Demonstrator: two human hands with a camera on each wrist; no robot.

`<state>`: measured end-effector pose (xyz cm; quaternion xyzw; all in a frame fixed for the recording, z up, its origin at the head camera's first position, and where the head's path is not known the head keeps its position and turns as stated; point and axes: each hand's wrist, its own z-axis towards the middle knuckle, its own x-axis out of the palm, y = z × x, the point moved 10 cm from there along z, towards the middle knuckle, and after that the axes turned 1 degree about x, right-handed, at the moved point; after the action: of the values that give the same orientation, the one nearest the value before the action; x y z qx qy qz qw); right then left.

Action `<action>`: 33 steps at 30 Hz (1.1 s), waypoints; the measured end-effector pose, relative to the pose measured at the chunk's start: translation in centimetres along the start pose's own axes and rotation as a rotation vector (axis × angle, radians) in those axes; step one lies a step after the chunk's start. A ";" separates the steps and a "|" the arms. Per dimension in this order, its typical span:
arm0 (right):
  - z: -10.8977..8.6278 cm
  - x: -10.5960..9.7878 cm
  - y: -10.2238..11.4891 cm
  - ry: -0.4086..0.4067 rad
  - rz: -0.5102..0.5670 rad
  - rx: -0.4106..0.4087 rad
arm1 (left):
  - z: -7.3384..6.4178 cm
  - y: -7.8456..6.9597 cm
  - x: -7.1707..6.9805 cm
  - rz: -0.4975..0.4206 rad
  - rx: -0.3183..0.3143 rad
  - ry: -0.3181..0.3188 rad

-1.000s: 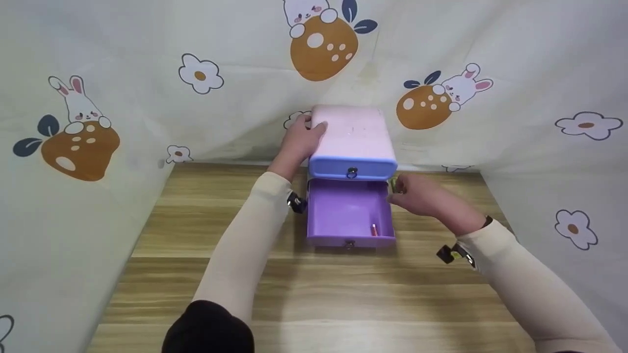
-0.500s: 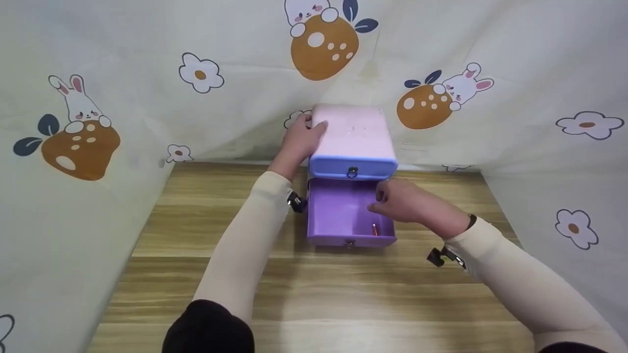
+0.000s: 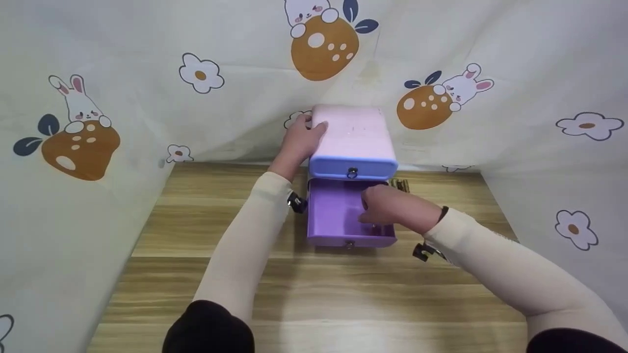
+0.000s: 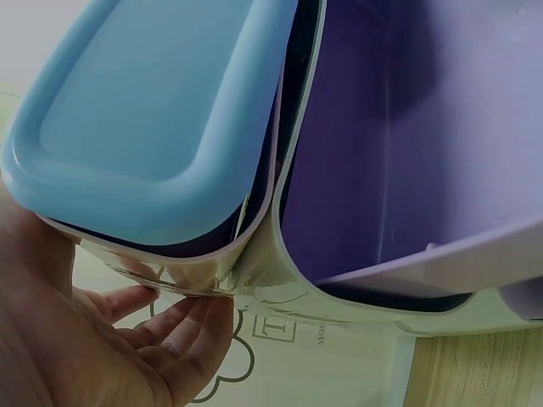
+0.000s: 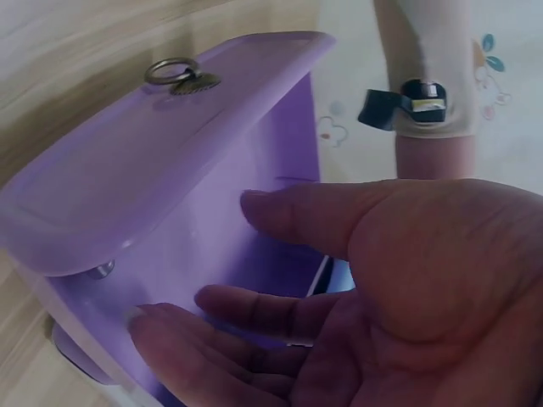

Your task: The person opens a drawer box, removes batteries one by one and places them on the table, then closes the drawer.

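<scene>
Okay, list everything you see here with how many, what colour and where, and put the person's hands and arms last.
Drawer unit: one, pink, at the back of the table
Blue drawer: one, blue, upper, shut
Purple drawer: one, purple, lower, pulled out
Ring pulls: two, metallic, on the drawer fronts
Small item: one, colour unclear, in the purple drawer, mostly hidden
Gold-and-dark pieces: count unclear, right of the unit
Table: one, wood-grain brown, underneath
Printed cloth: count unclear, whitish, behind and beside the table
Wrist devices: two, black, at the cuffs
Sleeves: two, cream and black, on both arms
Left hand: one, holding the unit's left side
Right hand: one, over the purple drawer
</scene>
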<state>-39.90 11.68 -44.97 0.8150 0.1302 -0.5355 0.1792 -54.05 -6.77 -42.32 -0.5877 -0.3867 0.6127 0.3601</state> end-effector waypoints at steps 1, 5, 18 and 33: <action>0.2 0.2 0.0 0.016 -0.024 0.007 | 0.0 0.0 0.0 0.001 -0.001 0.000; 1.1 1.1 0.0 0.101 -0.130 0.055 | 0.0 0.0 0.0 0.001 -0.002 0.000; 2.7 3.3 -0.5 0.315 -0.203 0.175 | 0.1 0.2 0.0 0.015 -0.019 0.007; 3.2 4.4 0.3 0.418 -0.360 0.137 | 0.0 0.0 -0.1 0.019 0.001 -0.006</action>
<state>-40.72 10.10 -50.09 0.8818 0.2704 -0.3864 -0.0053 -54.03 -6.88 -42.23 -0.5891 -0.3819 0.6182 0.3535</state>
